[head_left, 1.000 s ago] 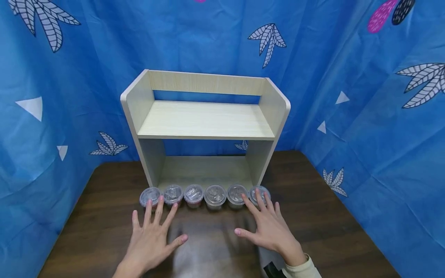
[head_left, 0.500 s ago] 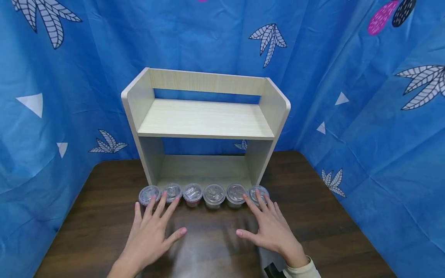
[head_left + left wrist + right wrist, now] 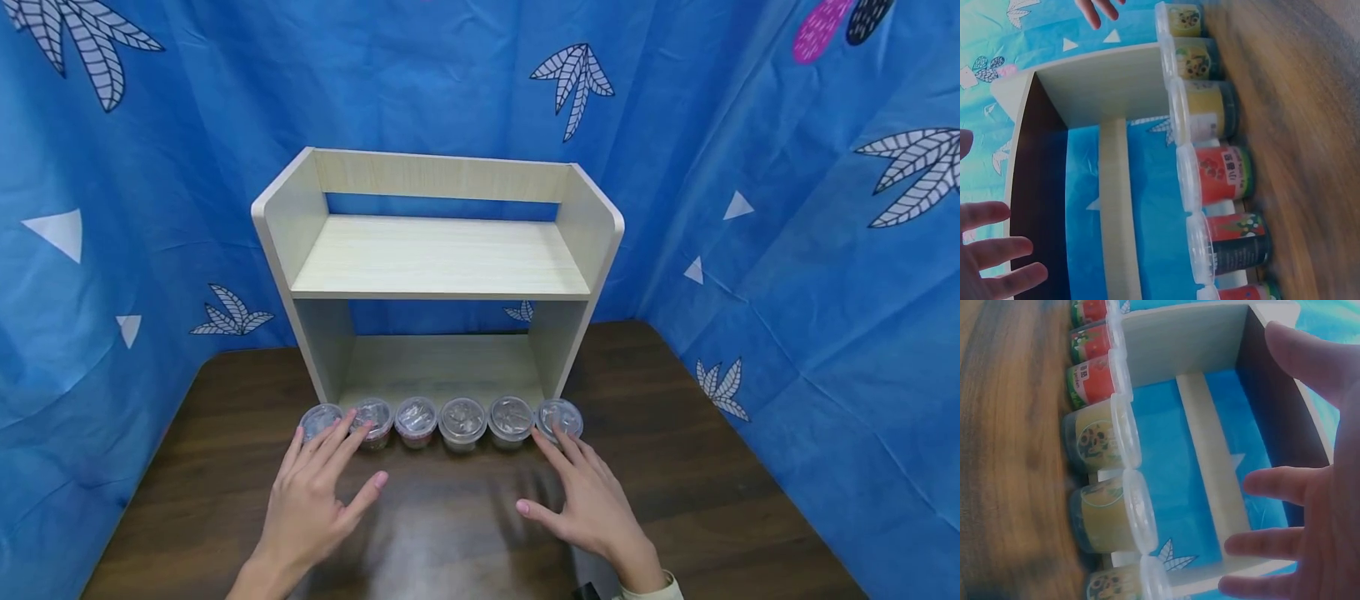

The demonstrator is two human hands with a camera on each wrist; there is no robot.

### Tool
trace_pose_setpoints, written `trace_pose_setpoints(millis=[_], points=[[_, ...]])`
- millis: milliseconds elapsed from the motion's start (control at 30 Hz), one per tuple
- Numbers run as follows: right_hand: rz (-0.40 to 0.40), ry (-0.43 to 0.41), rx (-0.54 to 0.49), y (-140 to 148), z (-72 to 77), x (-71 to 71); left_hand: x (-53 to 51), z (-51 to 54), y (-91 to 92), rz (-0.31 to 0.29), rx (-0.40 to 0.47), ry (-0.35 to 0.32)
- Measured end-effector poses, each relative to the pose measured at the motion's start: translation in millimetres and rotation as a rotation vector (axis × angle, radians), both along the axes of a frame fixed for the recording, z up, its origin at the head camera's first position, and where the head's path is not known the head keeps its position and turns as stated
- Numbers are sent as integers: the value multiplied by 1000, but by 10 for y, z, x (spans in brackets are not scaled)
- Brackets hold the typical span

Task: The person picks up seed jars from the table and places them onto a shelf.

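A row of small clear-lidded plastic cups stands on the table. The left ones, such as this red-labelled cup, have red and green wrappers; the right ones, such as this yellow-labelled cup, have yellow wrappers. My left hand is held over the row's left end, fingers extended, thumb out to the side. It partly covers the leftmost cup in the head view. My right hand spreads near the rightmost cup. Both wrist views show the fingers apart from the cups; neither hand holds anything.
Behind the cups stands a pale wooden two-tier shelf. The dark wood table reaches blue patterned cloth hanging at the back and on both sides.
The left hand has shifted slightly left and its fingers have drawn closer together. The right hand has moved a little right and back from the cups. The cups keep their row.
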State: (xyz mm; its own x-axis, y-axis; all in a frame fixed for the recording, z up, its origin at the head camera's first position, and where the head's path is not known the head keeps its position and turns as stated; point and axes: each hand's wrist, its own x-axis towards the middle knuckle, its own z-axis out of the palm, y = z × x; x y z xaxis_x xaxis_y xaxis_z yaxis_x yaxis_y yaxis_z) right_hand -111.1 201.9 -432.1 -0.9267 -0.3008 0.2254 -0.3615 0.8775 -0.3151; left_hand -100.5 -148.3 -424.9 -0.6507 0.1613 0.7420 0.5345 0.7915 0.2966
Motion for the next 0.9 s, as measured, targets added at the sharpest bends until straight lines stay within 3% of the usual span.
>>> trace_pose_setpoints(millis=[133, 400, 600, 800, 900], points=[[-15, 32, -32, 21, -39, 14, -46, 12, -19, -8, 43, 54], [4, 85, -197, 34, -105, 32, -133, 10, -73, -12, 96, 70], [-6, 181, -324, 42, -211, -10, -217, 37, -150, -8, 133, 104], [-12, 281, -444, 78, -369, -98, -277, 52, -227, -2, 139, 60], [-23, 322, -487, 93, -435, -136, -312, 66, -245, -8, 150, 71]])
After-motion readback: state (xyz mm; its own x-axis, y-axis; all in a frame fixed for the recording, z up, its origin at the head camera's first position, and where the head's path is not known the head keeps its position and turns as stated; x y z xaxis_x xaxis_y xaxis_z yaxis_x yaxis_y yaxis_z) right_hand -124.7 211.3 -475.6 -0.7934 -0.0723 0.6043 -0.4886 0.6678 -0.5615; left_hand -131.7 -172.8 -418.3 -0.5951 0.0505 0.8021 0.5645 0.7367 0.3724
